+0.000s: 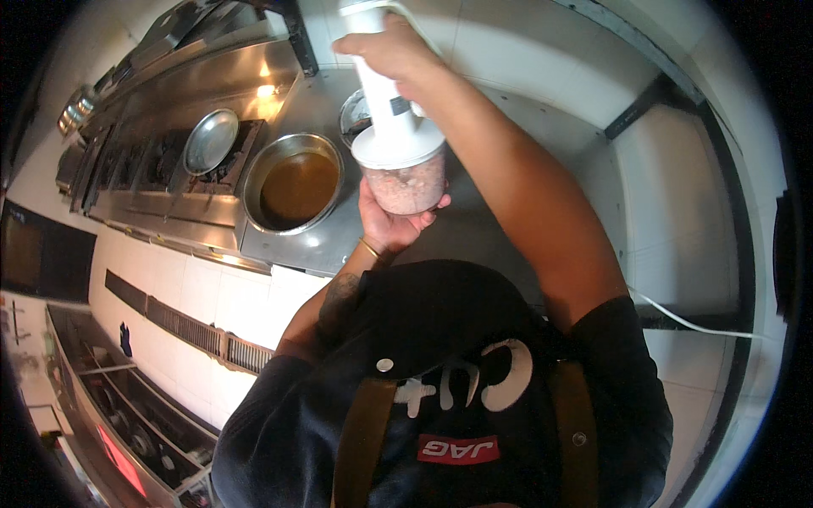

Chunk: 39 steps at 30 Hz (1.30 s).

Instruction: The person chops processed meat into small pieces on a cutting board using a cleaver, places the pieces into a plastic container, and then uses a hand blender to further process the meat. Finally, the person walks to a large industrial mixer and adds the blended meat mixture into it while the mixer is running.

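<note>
My right hand (403, 54) grips the upper body of a white electric hand blender (383, 105) from above. The blender fits into the white lid (399, 151) of a clear chopper bowl (409, 190), and a pale pink, minced-looking mass fills much of that bowl. From below, my left hand (389, 228) cups the bowl, its fingers curling round the far side. The bowl is held over a stainless steel counter (476, 222). A metal bowl (354, 117) is partly hidden behind the blender.
Left of my hands stands a wide steel pot (249, 206) of brown liquid. Beyond it a round metal lid or pan (211, 141) rests on a gas range (244, 146). A white cord (692, 326) runs out to the right. A drain grate (184, 325) crosses the tiled floor.
</note>
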Motion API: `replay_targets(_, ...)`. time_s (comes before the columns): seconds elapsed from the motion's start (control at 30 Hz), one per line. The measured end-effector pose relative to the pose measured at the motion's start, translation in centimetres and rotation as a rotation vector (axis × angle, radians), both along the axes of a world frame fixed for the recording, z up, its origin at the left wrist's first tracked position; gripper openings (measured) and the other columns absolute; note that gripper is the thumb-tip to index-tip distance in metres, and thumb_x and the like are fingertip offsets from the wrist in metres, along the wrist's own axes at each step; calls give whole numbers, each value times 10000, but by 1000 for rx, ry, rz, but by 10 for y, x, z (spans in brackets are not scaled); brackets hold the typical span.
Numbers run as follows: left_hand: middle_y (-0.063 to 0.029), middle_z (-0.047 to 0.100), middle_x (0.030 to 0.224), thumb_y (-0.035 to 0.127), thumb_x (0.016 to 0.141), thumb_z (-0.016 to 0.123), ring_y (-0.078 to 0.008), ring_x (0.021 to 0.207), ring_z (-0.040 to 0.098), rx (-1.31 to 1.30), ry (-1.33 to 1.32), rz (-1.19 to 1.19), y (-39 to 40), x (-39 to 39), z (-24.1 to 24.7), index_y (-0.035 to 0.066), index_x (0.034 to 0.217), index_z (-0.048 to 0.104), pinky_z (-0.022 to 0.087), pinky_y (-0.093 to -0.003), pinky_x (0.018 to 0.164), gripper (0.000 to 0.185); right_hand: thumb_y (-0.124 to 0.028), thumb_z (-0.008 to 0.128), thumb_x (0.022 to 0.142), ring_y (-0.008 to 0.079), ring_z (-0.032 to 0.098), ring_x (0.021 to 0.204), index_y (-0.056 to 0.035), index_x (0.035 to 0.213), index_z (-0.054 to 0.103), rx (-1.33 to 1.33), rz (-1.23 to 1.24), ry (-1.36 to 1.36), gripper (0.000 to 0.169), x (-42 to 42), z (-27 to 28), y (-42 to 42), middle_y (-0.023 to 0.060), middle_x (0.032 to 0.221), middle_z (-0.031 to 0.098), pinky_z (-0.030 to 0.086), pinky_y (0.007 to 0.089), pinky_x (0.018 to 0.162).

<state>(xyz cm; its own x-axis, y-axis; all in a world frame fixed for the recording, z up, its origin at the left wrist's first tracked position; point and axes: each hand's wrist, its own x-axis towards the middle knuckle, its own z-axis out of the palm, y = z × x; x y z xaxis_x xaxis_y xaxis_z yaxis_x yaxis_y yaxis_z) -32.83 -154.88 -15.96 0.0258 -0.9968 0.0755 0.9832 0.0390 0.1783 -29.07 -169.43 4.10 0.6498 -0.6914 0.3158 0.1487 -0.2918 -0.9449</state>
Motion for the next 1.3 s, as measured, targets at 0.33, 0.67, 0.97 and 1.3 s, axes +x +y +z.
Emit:
replay_targets(0.33,-284,512,1416,748,945,394,-550,1076,626,-68,56,-5,3,-5,2,48,1543,369,651,-466,680,921,-335,857,745,301,695,1012,55,1288,594,-40,-40,289,719,-6,18,20,203,1148,710,540,417,884)
replay_targets(0.67,-324,557,1357,802,908,356,-516,1075,673,-2,11,41,6,-8,-4,63,1556,376,636,-438,626,983,-353,846,757,296,690,999,60,1293,585,-8,-35,241,724,-28,17,29,202,1136,702,543,417,863)
replay_targets(0.97,-177,575,1447,764,995,302,-431,1177,669,414,-490,214,11,5,-16,129,1564,367,644,-464,740,854,-241,829,838,145,672,860,-25,1246,685,109,50,85,483,-94,-30,12,61,986,717,542,330,774)
replay_targets(1.3,-191,542,1399,435,911,657,-322,1287,552,404,-963,170,2,-26,-52,34,1543,351,504,-467,1025,809,31,699,885,130,659,953,49,1351,542,-87,97,-123,493,-205,-117,11,30,1016,613,531,319,879)
